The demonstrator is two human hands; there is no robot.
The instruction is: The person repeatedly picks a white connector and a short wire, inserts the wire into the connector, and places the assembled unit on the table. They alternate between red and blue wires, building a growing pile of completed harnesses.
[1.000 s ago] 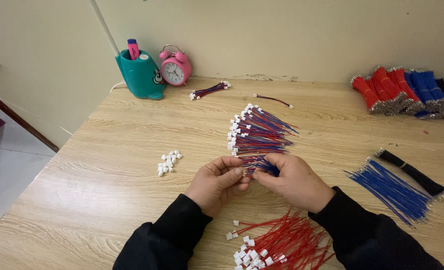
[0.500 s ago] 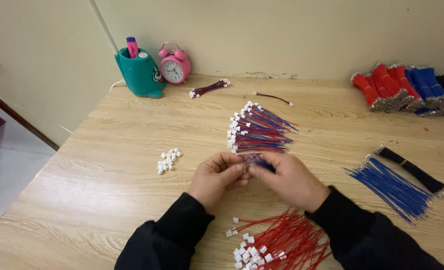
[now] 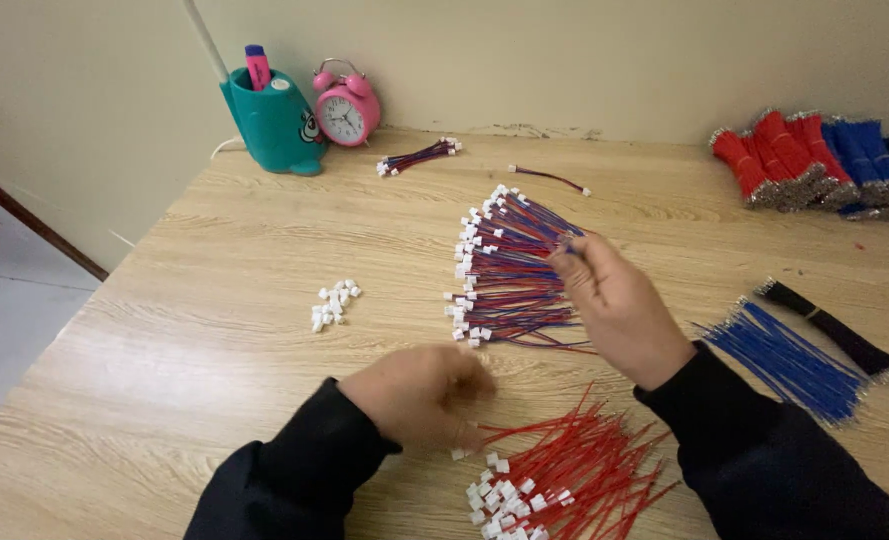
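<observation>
**Head view: one hand at the red wires, the other at the finished fan**

Head view is all I have, looking down over both sleeves. My left hand (image 3: 419, 395) sits low and close to me, curled with its fingers bent down at the near edge of the red wire pile (image 3: 564, 480). It is blurred, so I cannot tell whether it has closed on a strand or only touches the tips. The red wires lie just right of that hand, white plugs towards me, an easy pluck without reaching.

My right hand (image 3: 619, 305) is further out, fingers pinched together at the right end of the fan of red-and-blue wires (image 3: 509, 265). It looks to have hold of a wire end there, though the grip itself is too small to be certain. The fan spreads to the left of this hand with its white connectors all on the far left side, which reads as a tidy lay-down of like pieces.

Left of my left hand, a small heap of loose white connectors (image 3: 332, 303) rests well apart. Right of my right hand lie the blue wires (image 3: 784, 360), near my sleeve.

For room: the counter (image 3: 214, 300) has bare wood to the left, up to its left edge. The far wall holds a teal pen cup (image 3: 276, 125) and a pink alarm clock (image 3: 345, 108).
</observation>
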